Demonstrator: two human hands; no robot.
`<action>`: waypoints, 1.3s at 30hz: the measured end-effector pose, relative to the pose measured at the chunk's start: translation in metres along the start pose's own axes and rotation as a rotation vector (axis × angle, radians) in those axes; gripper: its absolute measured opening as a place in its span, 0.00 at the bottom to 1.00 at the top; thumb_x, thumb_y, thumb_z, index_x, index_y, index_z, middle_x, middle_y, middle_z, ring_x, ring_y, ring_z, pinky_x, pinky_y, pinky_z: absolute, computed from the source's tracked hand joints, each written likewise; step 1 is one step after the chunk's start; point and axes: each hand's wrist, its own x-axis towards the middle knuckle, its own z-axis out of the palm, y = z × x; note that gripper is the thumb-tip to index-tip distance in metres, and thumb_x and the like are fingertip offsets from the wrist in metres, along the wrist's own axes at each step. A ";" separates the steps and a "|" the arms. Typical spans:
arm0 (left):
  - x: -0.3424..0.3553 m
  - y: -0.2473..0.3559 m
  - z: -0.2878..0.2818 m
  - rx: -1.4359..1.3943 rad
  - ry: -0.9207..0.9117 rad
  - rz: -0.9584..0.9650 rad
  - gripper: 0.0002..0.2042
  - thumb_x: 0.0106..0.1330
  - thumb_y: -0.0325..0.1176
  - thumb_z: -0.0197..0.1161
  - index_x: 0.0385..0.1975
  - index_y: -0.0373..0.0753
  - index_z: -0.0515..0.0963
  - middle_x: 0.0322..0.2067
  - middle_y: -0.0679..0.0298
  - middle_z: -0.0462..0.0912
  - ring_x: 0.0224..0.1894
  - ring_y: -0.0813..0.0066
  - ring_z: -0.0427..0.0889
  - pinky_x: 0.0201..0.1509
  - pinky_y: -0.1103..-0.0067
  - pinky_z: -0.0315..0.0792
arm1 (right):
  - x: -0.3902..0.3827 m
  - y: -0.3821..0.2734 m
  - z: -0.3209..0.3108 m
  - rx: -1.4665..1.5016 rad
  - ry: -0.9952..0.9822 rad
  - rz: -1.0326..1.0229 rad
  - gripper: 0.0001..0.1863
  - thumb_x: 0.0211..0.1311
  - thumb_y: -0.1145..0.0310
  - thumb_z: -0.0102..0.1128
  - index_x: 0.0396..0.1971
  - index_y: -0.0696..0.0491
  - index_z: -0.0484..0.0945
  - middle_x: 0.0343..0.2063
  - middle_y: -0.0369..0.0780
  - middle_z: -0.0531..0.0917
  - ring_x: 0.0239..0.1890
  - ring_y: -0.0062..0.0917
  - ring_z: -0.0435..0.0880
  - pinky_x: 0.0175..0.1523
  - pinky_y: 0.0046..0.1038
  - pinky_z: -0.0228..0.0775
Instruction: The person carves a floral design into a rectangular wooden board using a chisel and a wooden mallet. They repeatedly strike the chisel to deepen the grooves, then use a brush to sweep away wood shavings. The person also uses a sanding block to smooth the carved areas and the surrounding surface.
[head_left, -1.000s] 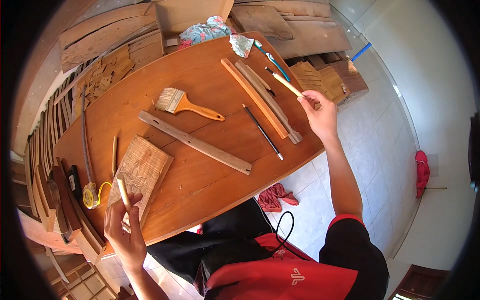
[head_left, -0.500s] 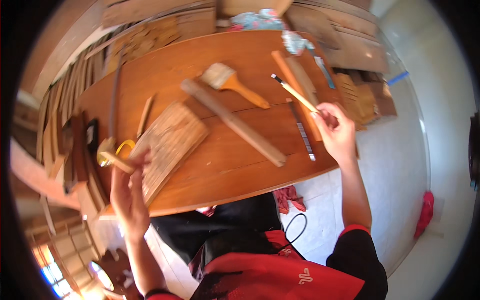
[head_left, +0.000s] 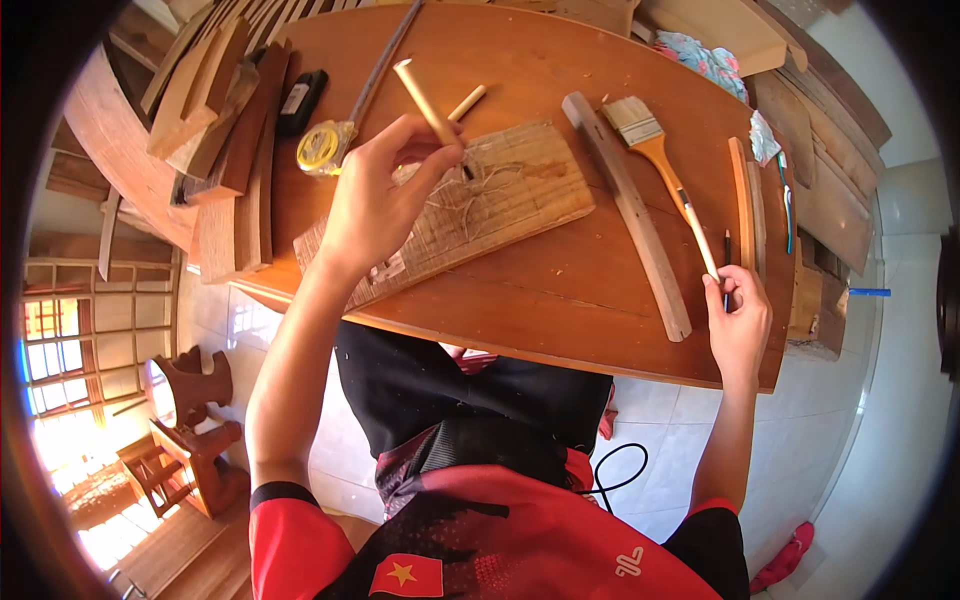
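My left hand (head_left: 385, 195) is closed around a round wooden-handled tool (head_left: 422, 98), tilted, its dark tip pointing down over the wooden board (head_left: 520, 195). Thin curved marks or shavings lie on the board's face; whether the tip touches it I cannot tell. At the right, my right hand (head_left: 740, 315) pinches a slim pale wooden stick (head_left: 701, 240) with a dark tip, which overlaps the orange handle of a flat paintbrush (head_left: 640, 130) in view. A dark pencil-like rod (head_left: 727, 248) is beside those fingers, partly hidden. Behind the board rests a short wooden handle (head_left: 468, 101).
Between board and brush lies a long wooden strip (head_left: 635, 225). A yellow tape measure (head_left: 322, 148), a black case (head_left: 303, 102) and a metal rod (head_left: 385, 60) are at the left, near stacked wood (head_left: 240, 170). More strips (head_left: 740, 195) sit by the table's right edge.
The view has swung so the table's left side shows more. My left hand has moved in over the board with its tool turned downward. My right hand still pinches the pale stick, lower beside the paintbrush.
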 end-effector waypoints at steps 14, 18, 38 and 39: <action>-0.002 -0.021 0.011 0.080 0.060 0.079 0.10 0.70 0.32 0.68 0.42 0.32 0.81 0.36 0.57 0.90 0.41 0.67 0.90 0.48 0.74 0.81 | -0.006 -0.008 0.007 -0.060 -0.043 0.003 0.11 0.67 0.65 0.69 0.39 0.57 0.81 0.23 0.36 0.73 0.25 0.21 0.69 0.31 0.28 0.63; 0.000 -0.020 0.013 0.101 0.091 0.080 0.10 0.67 0.33 0.71 0.41 0.33 0.81 0.34 0.57 0.90 0.38 0.65 0.91 0.45 0.73 0.82 | -0.005 -0.013 0.008 -0.046 -0.052 0.004 0.11 0.69 0.65 0.67 0.39 0.57 0.80 0.25 0.37 0.74 0.28 0.23 0.72 0.34 0.28 0.66; -0.005 -0.009 0.012 0.273 0.065 0.293 0.08 0.64 0.28 0.73 0.39 0.33 0.83 0.33 0.58 0.90 0.38 0.67 0.91 0.43 0.76 0.81 | -0.006 -0.040 0.018 0.036 -0.180 -0.140 0.13 0.64 0.66 0.71 0.39 0.56 0.77 0.30 0.39 0.77 0.32 0.28 0.77 0.37 0.31 0.70; -0.005 -0.009 0.012 0.270 0.068 0.299 0.08 0.64 0.27 0.73 0.39 0.33 0.83 0.33 0.58 0.90 0.38 0.67 0.91 0.43 0.76 0.81 | -0.006 -0.043 0.018 0.030 -0.201 -0.136 0.14 0.63 0.65 0.72 0.40 0.56 0.77 0.31 0.40 0.77 0.32 0.29 0.77 0.37 0.31 0.71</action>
